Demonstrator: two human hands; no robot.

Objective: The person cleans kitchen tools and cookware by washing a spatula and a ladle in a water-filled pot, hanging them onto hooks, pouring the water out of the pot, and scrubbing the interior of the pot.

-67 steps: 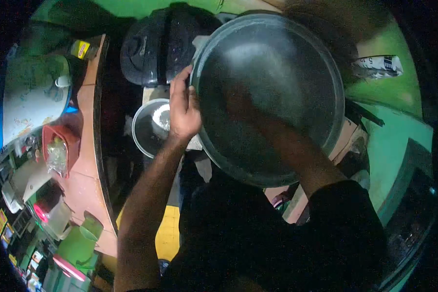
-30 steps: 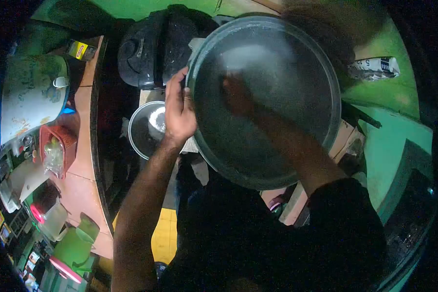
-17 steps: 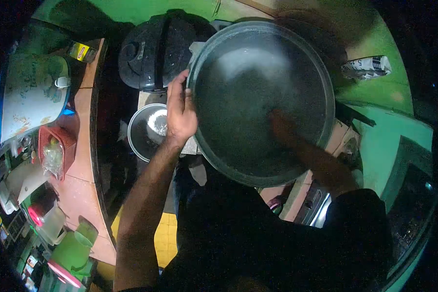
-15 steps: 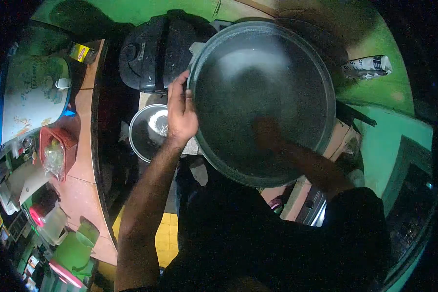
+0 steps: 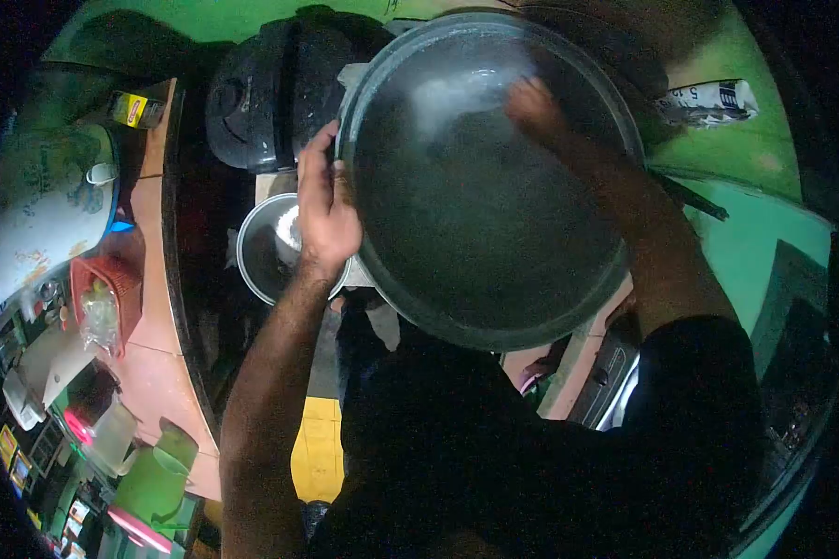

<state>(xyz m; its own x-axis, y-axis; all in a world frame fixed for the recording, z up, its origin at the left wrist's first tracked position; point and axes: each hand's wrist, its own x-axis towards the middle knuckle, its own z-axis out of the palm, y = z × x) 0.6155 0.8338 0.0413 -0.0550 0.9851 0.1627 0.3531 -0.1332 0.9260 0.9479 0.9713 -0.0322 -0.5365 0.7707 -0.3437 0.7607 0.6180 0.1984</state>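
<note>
A large round dark pan [image 5: 475, 252] with a raised pale rim fills the middle of the head view. At its left edge, my left hand [image 5: 329, 210] is closed on the rim, thumb side against the pan. My right hand [image 5: 536, 110] is inside the pan, over its far part beside a bright whitish sheen. Motion blurs its fingers, and whether it holds anything is hidden. Partly behind my left wrist sits a smaller metal bowl [image 5: 261, 247] with a bright spot inside.
A black rounded bin-like container [image 5: 280, 93] stands beyond the bowl. On the left, a tiled counter [image 5: 151, 321] holds a red basket [image 5: 129, 296] with a plastic bag, and a green container [image 5: 154, 480] is nearby. A printed packet [image 5: 713, 102] lies at the right.
My right hand has moved from the pan's middle up to its far part. The pan and my left hand appear slightly further left and up in view.
</note>
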